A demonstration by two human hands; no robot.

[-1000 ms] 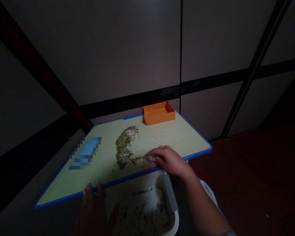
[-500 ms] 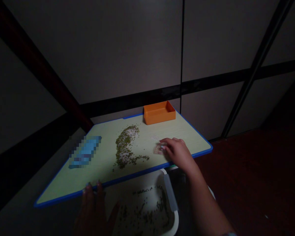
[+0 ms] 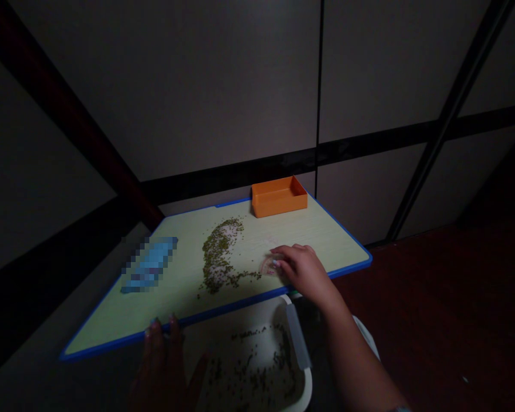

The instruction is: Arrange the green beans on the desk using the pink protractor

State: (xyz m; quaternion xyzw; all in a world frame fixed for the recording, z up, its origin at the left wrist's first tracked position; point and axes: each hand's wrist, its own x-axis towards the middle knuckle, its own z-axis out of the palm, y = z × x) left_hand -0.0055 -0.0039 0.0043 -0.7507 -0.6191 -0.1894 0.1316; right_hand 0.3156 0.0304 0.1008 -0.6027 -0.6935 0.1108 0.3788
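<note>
My right hand (image 3: 302,266) pinches a clear protractor (image 3: 267,266) with reddish markings and holds it low over the table top (image 3: 326,234). To its left, small greenish grains (image 3: 217,257) lie in a curved heap, with a thin trail reaching toward the protractor. My left hand (image 3: 163,366) is dark, fingers stretched and apart, its fingertips at the blue front edge of the table. It lies over the left side of a white plastic tub (image 3: 300,343) below that edge; its thumb shows against the tub's inside. Dark grains are scattered in the tub.
An orange open box (image 3: 280,200) stands at the table's back edge. A blue object (image 3: 150,266), blurred by pixels, lies at the left side. Dark-banded panels (image 3: 240,86) rise behind the table. Dark red floor (image 3: 433,320) shows at right.
My right hand first moved the protractor right and away from the front edge, then slightly back left toward the trail of grains. My left hand and the tub have stayed put.
</note>
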